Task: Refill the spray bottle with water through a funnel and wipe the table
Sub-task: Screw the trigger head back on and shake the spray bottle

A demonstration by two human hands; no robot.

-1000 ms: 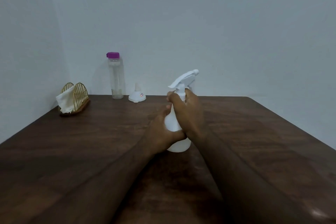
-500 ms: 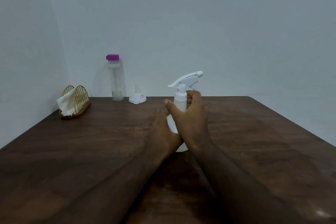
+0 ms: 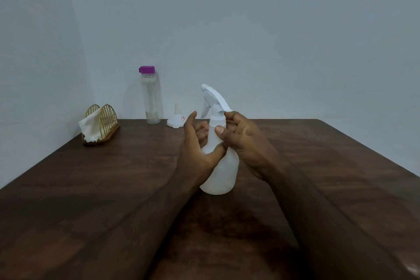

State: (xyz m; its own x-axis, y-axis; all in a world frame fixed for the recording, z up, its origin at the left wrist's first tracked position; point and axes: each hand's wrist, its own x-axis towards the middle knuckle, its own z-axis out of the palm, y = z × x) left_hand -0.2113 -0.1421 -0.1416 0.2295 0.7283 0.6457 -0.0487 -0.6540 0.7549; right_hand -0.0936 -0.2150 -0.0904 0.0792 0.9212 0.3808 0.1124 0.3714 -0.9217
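Note:
A white spray bottle (image 3: 221, 173) stands upright on the dark wooden table (image 3: 91, 188), its trigger head pointing left. My left hand (image 3: 195, 150) holds the bottle's body, thumb across the front and fingers behind it, index finger raised. The thumb and fingertips of my right hand (image 3: 246, 141) pinch the neck collar under the spray head. A clear water bottle (image 3: 151, 100) with a purple cap stands at the back by the wall. Next to it a white funnel (image 3: 176, 119) sits upside down. A white cloth (image 3: 89, 126) hangs in a gold wire holder at the back left.
The table stands in a corner, with walls behind it and to the left. Its right edge runs diagonally at the far right. The gold wire holder (image 3: 106, 118) sits close to the left edge.
The spray head has turned from pointing right to pointing left. My right hand has shifted on the collar, and my left hand has loosened, its index finger now raised.

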